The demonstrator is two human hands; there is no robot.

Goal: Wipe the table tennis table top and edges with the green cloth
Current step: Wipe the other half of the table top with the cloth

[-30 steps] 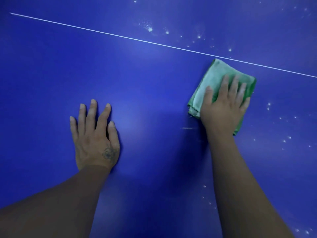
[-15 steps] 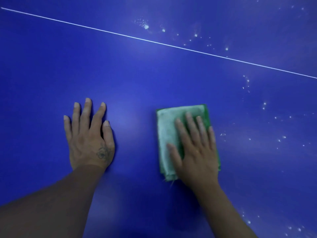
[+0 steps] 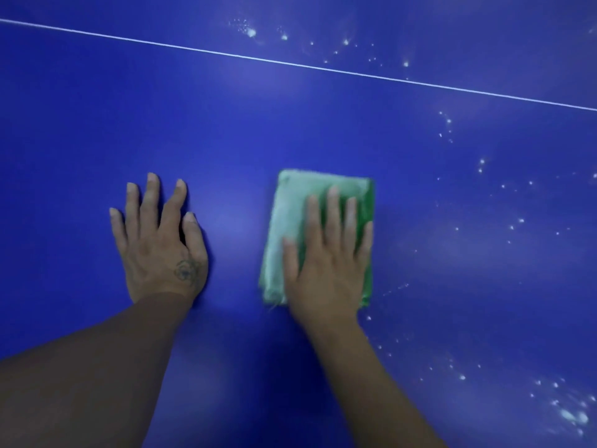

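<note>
Blue table tennis table top point(image 3: 226, 140) fills the view. Nearest, the right hand point(image 3: 329, 263) lies flat, its straight fingers pressing the folded green cloth point(image 3: 290, 221) onto the table. Left of the cloth, the left hand point(image 3: 158, 247) rests flat, fingers spread, holding nothing. White specks point(image 3: 517, 221) lie right of the cloth. A white line point(image 3: 290, 63) runs beyond it.

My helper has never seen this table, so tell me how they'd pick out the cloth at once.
On the blue table top, look on the near side of the thin white line. The folded green cloth lies flat under the right hand. It is the only green thing there; the left hand beside it rests on bare table.
</note>
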